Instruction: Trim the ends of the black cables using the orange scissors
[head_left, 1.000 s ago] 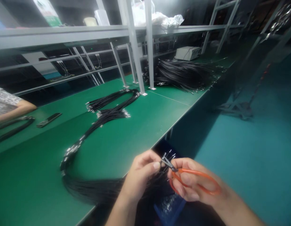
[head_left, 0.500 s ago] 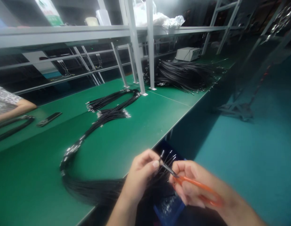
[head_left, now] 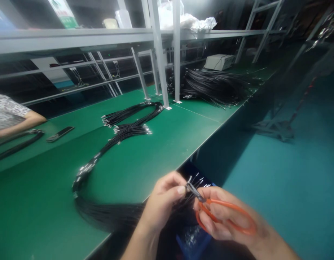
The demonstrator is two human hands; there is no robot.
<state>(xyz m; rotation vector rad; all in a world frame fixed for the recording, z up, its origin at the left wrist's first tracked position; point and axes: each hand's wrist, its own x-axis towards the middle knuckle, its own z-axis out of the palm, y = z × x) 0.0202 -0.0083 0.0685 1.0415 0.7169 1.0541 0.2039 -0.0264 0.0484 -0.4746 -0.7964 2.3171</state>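
Observation:
My left hand (head_left: 168, 191) pinches the end of a black cable between thumb and forefinger, near the bench's front edge. Its silvery tip (head_left: 189, 179) sticks up past my fingers. In my right hand (head_left: 218, 216) is a pair of scissors (head_left: 232, 207) with orange handles, their blades parted and pointing at the pinched cable end. The blades appear to be around or against it; which, I cannot tell. A long bundle of black cables (head_left: 107, 215) runs from the green bench toward my left hand. Several other metal-tipped cable ends (head_left: 201, 180) hang just beyond my hands.
Below my hands is a blue bin (head_left: 195, 242) with small shiny bits. More cable bundles lie on the green bench (head_left: 123, 169), with a large pile (head_left: 212, 85) farther back. Shelf posts (head_left: 163, 72) rise from the bench. A phone (head_left: 60, 134) lies near another person's arm (head_left: 34, 118).
The scissors' handles and blades have spread apart in my right hand. My left hand stays at the cable end. The whole view has shifted slightly.

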